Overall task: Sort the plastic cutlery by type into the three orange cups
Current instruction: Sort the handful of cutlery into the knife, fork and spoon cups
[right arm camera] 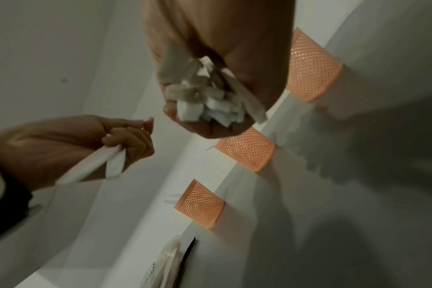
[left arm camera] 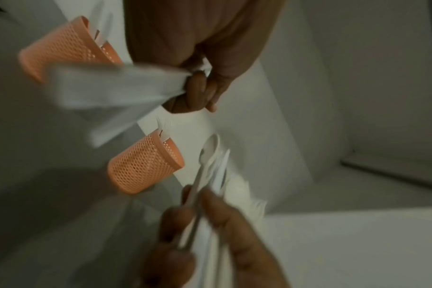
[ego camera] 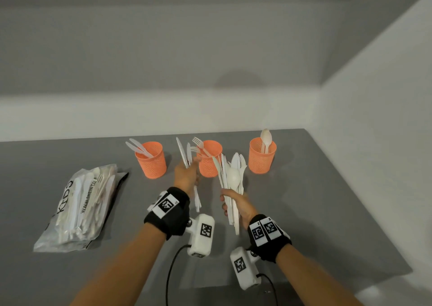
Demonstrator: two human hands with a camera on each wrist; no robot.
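I'm holding both hands above the grey counter [ego camera: 304,188], in front of three orange cups. My left hand [ego camera: 187,174] is gripping a few white pieces [ego camera: 184,152], knives by the look of them, its fingers [left arm camera: 197,91] curled round the handles; the left wrist view is blurring those handles too much to count them. My right hand [ego camera: 238,206] is clamping a thick bundle [ego camera: 231,179] of mixed cutlery, blades, a spoon and fork tines fanning upward. Only the right wrist view is showing the bundle's cut handle ends [right arm camera: 210,101] bunched in my palm.

From the head view, the left cup [ego camera: 152,163] is holding knives, the middle cup [ego camera: 209,165] forks, and the right cup [ego camera: 261,157] spoons. My left hand is sitting between the left and middle cups. A plastic bag [ego camera: 79,209] with more cutlery is lying on the counter to the left; the right wrist view is catching only its edge [right arm camera: 170,259].
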